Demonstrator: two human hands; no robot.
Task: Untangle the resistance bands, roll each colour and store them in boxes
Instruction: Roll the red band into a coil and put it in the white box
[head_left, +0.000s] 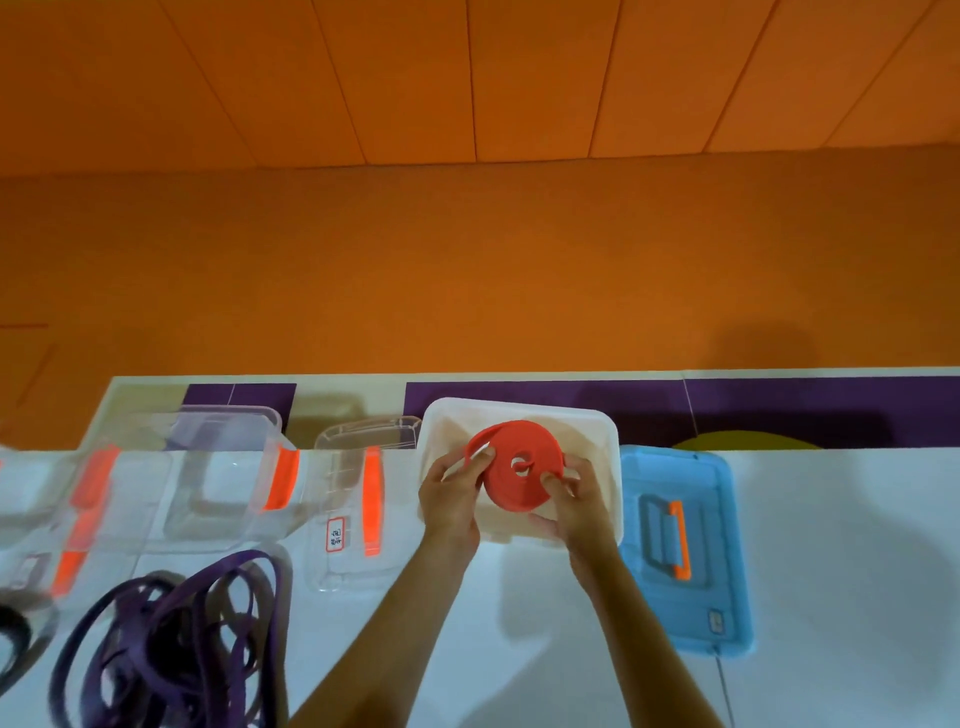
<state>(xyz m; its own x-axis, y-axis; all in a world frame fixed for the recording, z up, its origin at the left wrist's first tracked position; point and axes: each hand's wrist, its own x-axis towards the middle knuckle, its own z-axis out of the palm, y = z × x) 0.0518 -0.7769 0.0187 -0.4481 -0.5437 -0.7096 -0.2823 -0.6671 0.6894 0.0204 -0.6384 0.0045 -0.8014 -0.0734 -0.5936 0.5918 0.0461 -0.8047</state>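
A red resistance band (519, 467), rolled into a flat coil, is held over the open white box (602, 431) at the table's far edge. My left hand (452, 493) grips the coil's left side, with a loose end sticking up by the thumb. My right hand (576, 493) pinches its right side. A tangle of purple bands (171, 644) lies on the white table at the lower left. A black band (13, 644) shows at the far left edge.
A clear box (208, 467) with orange latches stands left of the white box, and a clear lid (363, 499) with an orange handle lies between them. A blue lid (685, 545) lies to the right. An orange wall rises behind the white table (831, 571).
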